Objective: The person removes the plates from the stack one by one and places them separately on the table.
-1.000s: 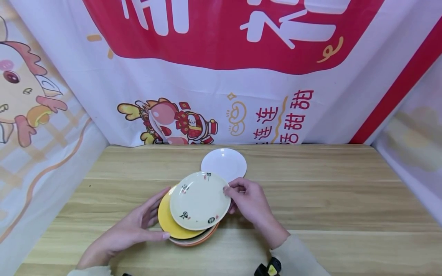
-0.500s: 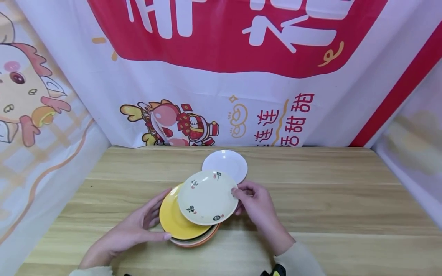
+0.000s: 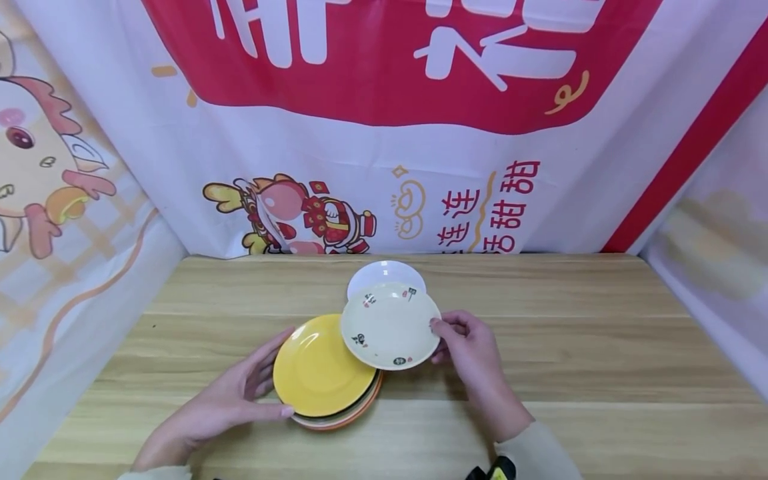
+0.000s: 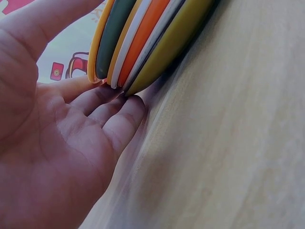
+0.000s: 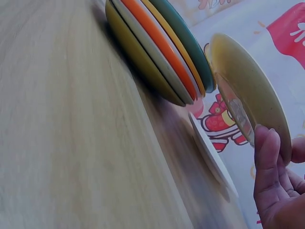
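Observation:
My right hand [image 3: 474, 350] pinches the rim of a cream plate [image 3: 390, 327] with small dark and red motifs, thumb on top and fingers beneath. In the right wrist view, the cream plate [image 5: 252, 86] hangs tilted above the table, apart from the stack. A stack topped by a yellow plate [image 3: 321, 367] stands to its left. Against the stack's left side rests my left hand [image 3: 231, 393], fingertips and thumb touching the edge. The left wrist view shows its fingers relaxed under the stacked rims, among them an orange plate [image 4: 143, 40] and a dark green plate [image 4: 112, 40].
Behind the cream plate a white plate [image 3: 384, 272] lies on the wooden table [image 3: 570, 347], partly covered from the head view. A printed cloth [image 3: 360, 147] hangs along the table's back edge, with more cloth at both sides.
My right hand has carried the cream plate rightward and away from me, off the yellow plate and partly over the white one. My left hand has stayed at the stack.

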The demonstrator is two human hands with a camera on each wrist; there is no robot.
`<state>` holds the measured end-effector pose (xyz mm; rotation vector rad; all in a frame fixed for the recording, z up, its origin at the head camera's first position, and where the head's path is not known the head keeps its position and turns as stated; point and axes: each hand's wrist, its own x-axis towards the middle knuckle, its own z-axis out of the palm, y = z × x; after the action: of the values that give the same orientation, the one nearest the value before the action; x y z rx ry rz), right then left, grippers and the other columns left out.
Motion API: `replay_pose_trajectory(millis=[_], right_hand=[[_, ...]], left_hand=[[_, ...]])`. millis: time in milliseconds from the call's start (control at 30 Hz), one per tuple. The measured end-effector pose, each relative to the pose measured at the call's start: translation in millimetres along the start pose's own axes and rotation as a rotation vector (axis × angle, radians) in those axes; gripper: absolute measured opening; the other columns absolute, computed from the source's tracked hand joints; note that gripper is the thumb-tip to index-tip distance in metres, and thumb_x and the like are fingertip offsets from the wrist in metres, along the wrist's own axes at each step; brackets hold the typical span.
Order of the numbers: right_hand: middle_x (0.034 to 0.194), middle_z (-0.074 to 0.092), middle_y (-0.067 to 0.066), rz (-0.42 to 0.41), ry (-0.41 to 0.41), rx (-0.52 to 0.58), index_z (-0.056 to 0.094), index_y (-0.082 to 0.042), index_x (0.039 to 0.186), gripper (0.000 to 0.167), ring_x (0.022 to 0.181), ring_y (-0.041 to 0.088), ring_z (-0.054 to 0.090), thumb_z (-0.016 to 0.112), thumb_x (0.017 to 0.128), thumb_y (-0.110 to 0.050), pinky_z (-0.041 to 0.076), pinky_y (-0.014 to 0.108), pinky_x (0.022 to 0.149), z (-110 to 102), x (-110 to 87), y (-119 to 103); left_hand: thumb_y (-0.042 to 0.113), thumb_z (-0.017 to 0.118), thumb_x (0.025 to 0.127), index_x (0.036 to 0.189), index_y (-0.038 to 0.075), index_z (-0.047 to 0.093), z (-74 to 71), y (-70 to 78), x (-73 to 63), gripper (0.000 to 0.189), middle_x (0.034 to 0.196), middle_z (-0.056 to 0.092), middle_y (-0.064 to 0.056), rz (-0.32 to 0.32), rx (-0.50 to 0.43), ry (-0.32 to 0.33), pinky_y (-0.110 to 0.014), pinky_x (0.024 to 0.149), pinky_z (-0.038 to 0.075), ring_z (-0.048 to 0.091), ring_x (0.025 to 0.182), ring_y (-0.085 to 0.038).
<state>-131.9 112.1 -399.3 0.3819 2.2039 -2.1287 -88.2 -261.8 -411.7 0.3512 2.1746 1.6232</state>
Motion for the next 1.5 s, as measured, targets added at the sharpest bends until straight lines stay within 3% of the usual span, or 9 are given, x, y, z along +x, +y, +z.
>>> replay_pose_trajectory(millis=[200, 400, 533, 633, 800, 900, 1133, 1367, 1500], right_hand=[[0.094, 0.071, 0.009, -0.003, 0.037, -0.010, 0.069, 0.001, 0.121, 0.024, 0.070, 0.018, 0.067, 0.070, 0.104, -0.016, 0.064, 0.026, 0.063, -8.9, 5.9, 3.0], [0.090, 0.071, 0.004, -0.013, 0.069, 0.003, 0.067, 0.003, 0.123, 0.026, 0.067, 0.015, 0.067, 0.069, 0.104, -0.016, 0.064, 0.025, 0.063, -18.3, 14.9, 4.8], [0.086, 0.070, 0.001, -0.014, 0.086, 0.037, 0.066, 0.006, 0.124, 0.029, 0.062, 0.012, 0.067, 0.068, 0.105, -0.015, 0.063, 0.024, 0.062, -25.5, 21.8, 4.2], [0.086, 0.071, 0.000, -0.007, 0.094, 0.045, 0.063, 0.008, 0.128, 0.032, 0.064, 0.011, 0.068, 0.067, 0.106, -0.016, 0.063, 0.023, 0.062, -32.1, 25.9, 4.0], [0.089, 0.071, 0.000, 0.018, 0.118, 0.049, 0.060, 0.008, 0.132, 0.036, 0.069, 0.010, 0.069, 0.065, 0.108, -0.019, 0.064, 0.022, 0.066, -43.3, 33.9, 4.1], [0.091, 0.071, 0.000, 0.027, 0.136, 0.037, 0.059, 0.008, 0.133, 0.037, 0.070, 0.009, 0.070, 0.064, 0.109, -0.020, 0.065, 0.021, 0.068, -49.7, 39.2, 4.0], [0.081, 0.072, -0.004, 0.030, 0.161, 0.030, 0.057, 0.010, 0.134, 0.038, 0.065, 0.006, 0.070, 0.063, 0.109, -0.017, 0.064, 0.020, 0.065, -63.9, 51.3, 5.2], [0.082, 0.071, -0.003, 0.070, 0.192, 0.001, 0.055, 0.010, 0.140, 0.042, 0.066, 0.005, 0.070, 0.063, 0.109, -0.018, 0.063, 0.019, 0.064, -75.8, 60.0, 6.6], [0.085, 0.072, -0.001, 0.094, 0.212, -0.024, 0.054, 0.009, 0.144, 0.045, 0.067, 0.005, 0.071, 0.062, 0.109, -0.019, 0.064, 0.019, 0.066, -83.1, 64.9, 6.9]], left_hand=[[0.014, 0.087, 0.089, 0.174, 0.024, 0.019, 0.7, 0.3, -0.3, 0.109, 0.182, 0.018, -0.008, -0.004, 0.003, 0.000, -0.007, 0.115, 0.038, 0.030, 0.162, -0.026], [0.011, 0.087, 0.089, 0.174, 0.022, 0.018, 0.1, -0.3, -1.3, 0.110, 0.182, 0.017, -0.011, 0.023, -0.016, -0.007, -0.007, 0.116, 0.037, 0.041, 0.148, 0.011], [0.009, 0.087, 0.089, 0.174, 0.022, 0.018, -0.6, -0.1, -1.2, 0.110, 0.182, 0.016, -0.012, 0.036, -0.018, -0.007, -0.007, 0.116, 0.037, 0.041, 0.144, 0.017], [0.011, 0.087, 0.090, 0.173, 0.026, 0.020, -0.8, 0.7, -0.3, 0.108, 0.182, 0.017, -0.010, 0.017, -0.019, -0.008, -0.007, 0.116, 0.037, 0.040, 0.151, 0.008], [0.013, 0.087, 0.091, 0.172, 0.030, 0.021, -0.7, 1.4, 0.5, 0.106, 0.182, 0.018, -0.006, -0.023, -0.027, -0.010, -0.007, 0.115, 0.039, 0.029, 0.163, -0.025], [0.013, 0.087, 0.090, 0.172, 0.031, 0.021, -1.0, 0.6, 0.6, 0.106, 0.182, 0.018, -0.006, -0.027, -0.025, -0.009, -0.007, 0.115, 0.039, 0.027, 0.163, -0.030], [0.013, 0.087, 0.090, 0.172, 0.030, 0.022, -1.5, -1.5, 0.8, 0.106, 0.182, 0.019, -0.006, -0.017, -0.026, -0.008, -0.007, 0.115, 0.039, 0.034, 0.161, -0.015], [0.011, 0.087, 0.090, 0.173, 0.026, 0.020, -0.8, -3.2, 0.5, 0.108, 0.181, 0.019, -0.009, 0.010, -0.027, -0.003, -0.007, 0.116, 0.038, 0.042, 0.146, 0.012], [0.011, 0.086, 0.090, 0.173, 0.025, 0.020, -0.4, -3.5, 0.0, 0.108, 0.181, 0.020, -0.009, 0.014, -0.032, -0.003, -0.007, 0.115, 0.038, 0.043, 0.143, 0.016]])
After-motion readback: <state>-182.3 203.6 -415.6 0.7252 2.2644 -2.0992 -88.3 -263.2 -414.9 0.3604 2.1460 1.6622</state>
